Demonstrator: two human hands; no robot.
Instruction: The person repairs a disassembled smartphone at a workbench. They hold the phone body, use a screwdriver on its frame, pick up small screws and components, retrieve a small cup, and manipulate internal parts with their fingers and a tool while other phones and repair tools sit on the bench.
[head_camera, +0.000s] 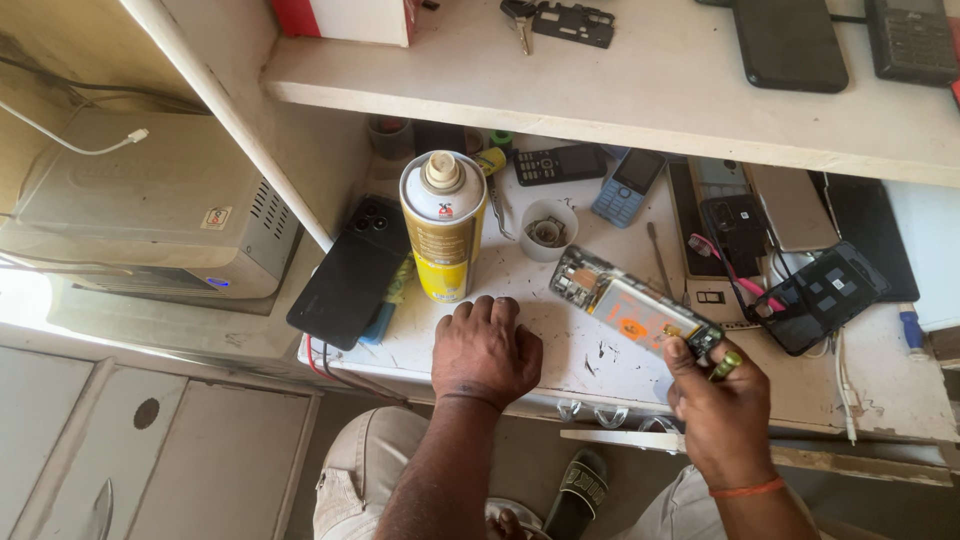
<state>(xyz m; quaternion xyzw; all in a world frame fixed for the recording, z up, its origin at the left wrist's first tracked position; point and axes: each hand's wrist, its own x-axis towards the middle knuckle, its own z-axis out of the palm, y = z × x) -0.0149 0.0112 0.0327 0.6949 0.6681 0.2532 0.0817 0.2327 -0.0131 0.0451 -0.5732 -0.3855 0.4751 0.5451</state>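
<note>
The right hand (722, 400) grips one end of an opened phone (632, 309) above the worktop's (560, 350) front edge, while the left hand (485, 350) rests empty, fingers curled, near a yellow spray can (443, 225).

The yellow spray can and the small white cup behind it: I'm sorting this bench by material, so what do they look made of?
The spray can looks like painted metal: glossy yellow wall, with a cream nozzle on top that seems plastic. The white cup looks like matt plastic, thin-rimmed, with small dark parts inside; too small to be certain. The left hand rests just in front of the can.
</note>
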